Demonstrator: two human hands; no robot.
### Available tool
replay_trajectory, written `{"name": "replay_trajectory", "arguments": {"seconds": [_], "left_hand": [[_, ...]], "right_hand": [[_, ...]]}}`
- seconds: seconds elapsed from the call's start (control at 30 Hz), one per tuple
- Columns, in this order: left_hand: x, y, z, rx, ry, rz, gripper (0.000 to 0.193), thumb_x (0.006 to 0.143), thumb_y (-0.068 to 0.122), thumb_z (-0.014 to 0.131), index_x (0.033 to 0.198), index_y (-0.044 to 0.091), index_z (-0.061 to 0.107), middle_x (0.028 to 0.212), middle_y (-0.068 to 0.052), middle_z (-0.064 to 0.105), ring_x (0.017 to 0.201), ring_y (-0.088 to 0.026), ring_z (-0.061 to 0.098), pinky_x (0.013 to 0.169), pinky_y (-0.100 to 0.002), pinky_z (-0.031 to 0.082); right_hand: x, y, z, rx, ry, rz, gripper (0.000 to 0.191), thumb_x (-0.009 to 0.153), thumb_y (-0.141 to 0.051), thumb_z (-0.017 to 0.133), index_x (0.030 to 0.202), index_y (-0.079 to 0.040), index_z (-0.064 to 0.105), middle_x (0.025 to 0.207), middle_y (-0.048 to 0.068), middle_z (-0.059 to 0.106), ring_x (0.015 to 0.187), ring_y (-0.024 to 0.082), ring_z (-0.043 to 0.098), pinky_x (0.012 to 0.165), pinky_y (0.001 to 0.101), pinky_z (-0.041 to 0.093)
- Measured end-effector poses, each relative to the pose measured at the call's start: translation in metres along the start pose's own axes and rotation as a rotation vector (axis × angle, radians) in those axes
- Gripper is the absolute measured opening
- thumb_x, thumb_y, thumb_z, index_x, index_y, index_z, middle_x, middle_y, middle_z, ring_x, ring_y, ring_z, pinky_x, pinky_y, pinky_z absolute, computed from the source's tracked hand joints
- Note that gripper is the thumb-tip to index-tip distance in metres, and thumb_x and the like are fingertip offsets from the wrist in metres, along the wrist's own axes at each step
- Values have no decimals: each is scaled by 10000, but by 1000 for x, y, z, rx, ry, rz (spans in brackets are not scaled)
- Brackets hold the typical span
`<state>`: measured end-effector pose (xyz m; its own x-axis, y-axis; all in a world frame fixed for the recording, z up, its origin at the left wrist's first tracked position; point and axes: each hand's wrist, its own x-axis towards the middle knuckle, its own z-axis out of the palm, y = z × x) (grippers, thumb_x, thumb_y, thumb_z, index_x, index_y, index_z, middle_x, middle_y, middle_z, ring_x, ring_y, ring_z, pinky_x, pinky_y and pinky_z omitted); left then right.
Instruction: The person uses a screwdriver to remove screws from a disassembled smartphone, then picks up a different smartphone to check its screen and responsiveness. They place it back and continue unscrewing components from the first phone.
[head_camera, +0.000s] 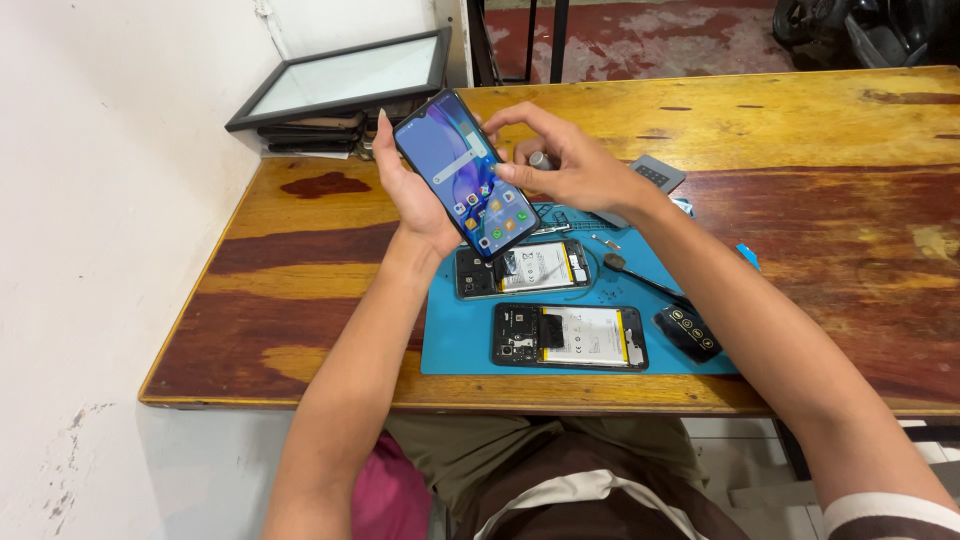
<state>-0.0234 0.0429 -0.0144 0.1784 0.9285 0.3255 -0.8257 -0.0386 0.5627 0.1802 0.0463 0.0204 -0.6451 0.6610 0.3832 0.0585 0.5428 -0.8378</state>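
**Lit phone in my left hand, right thumb on the glass**

I have the working smartphone (466, 175) cradled in my left hand (408, 195), lifted above the table and tilted toward me. My left fingers wrap its far edge and my palm backs the near one, so it is gripped by its long sides. My right hand (570, 165) sits just to the right of it, fingers loosely curled and holding nothing, with the thumb touching the right part of the bright screen.

I judge the phone to be light, thin and stiff, with a smooth glass face that could slip or crack if dropped on the wood. The safest hold is the one I have: along the side edges, keeping pressure off the display and letting the other hand only tap.

Below my hands, on the blue work mat (455, 345), lie two opened phones with their backs off: the upper opened phone (522, 270) directly under my left wrist, the lower opened phone (570, 336) nearer my body. A small dark tool (688, 332) rests under my right forearm. Beyond my left hand, a framed panel (345, 75) leans on a stack at the wooden table's (840, 130) far corner.
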Motion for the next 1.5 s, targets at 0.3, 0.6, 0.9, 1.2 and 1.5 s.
{"name": "replay_trajectory", "arguments": {"seconds": [0.3,0.6,0.9,1.2,1.5], "left_hand": [[2,-2,-2,-35,-113,-26,896,959,775,307,1115,-45,632,1005,-200,669,906,-297,674,847,-417,568],[3,-2,-1,-42,-132,-52,893,941,780,296,1101,-35,624,984,-191,661,872,-316,678,778,-436,567],[1,-2,-1,-92,-130,-78,883,935,785,305,1121,-25,602,991,-199,655,855,-342,678,769,-453,572],[3,-6,-3,-123,-130,-133,893,913,807,321,1155,-12,580,1005,-196,641,876,-344,673,780,-459,574],[1,-4,-1,-101,-139,-123,880,921,805,320,1161,-3,572,1010,-200,640,882,-339,667,785,-457,569]], "right_hand": [[-2,6,4,-40,26,-63,425,1031,-148,708,1403,-113,505,1080,-13,528,786,32,537,644,215,466],[-3,1,6,-147,72,-73,419,1013,-160,724,1381,-108,531,1109,-11,552,811,34,566,684,225,497],[-3,-1,6,-122,49,-122,433,1014,-136,728,1391,-88,520,1114,-9,536,835,45,545,723,225,504],[-7,-5,4,-146,45,-120,486,1001,-127,758,1419,-103,510,1154,-8,566,874,32,573,754,215,518],[-5,-7,3,-81,47,33,545,969,-143,751,1457,-143,507,942,11,576,702,31,545,598,219,448]]}}
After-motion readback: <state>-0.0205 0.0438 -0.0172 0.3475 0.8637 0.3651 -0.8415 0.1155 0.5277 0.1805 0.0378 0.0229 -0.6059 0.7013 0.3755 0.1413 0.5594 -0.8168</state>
